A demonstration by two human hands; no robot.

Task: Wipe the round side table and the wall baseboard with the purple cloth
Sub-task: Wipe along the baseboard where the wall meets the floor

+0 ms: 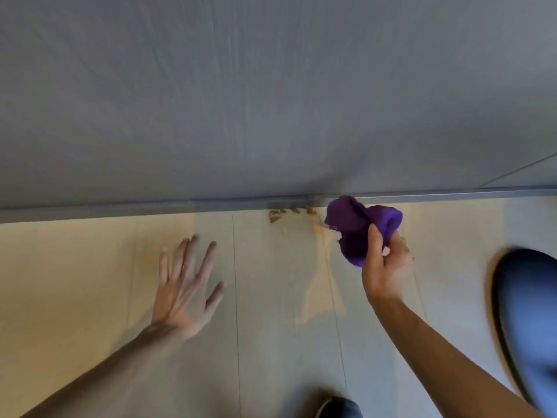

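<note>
Grey wall (271, 86) across the whole upper half, ending in a narrow grey baseboard (120, 208) along its foot. Below that, pale wood-look floor (75, 282) in long planks, with a patch of brown crumbs (289, 213) lying against the baseboard near the middle. At the right edge, a blurred knee in blue jeans (530, 321); at the bottom edge, a dark shoe tip (340, 408). Left arm reaching forward from the lower left, bare, with the left hand (187, 285) palm down over the floor, fingers spread wide and holding nothing; whether touching the planks, cannot tell. Right arm rising from the lower right, wrist bent inward, right hand (384, 263) closed around the bunched purple cloth (360, 227), thumb pressed across the front. Cloth just right of the crumbs, upper edge at the baseboard.
</note>
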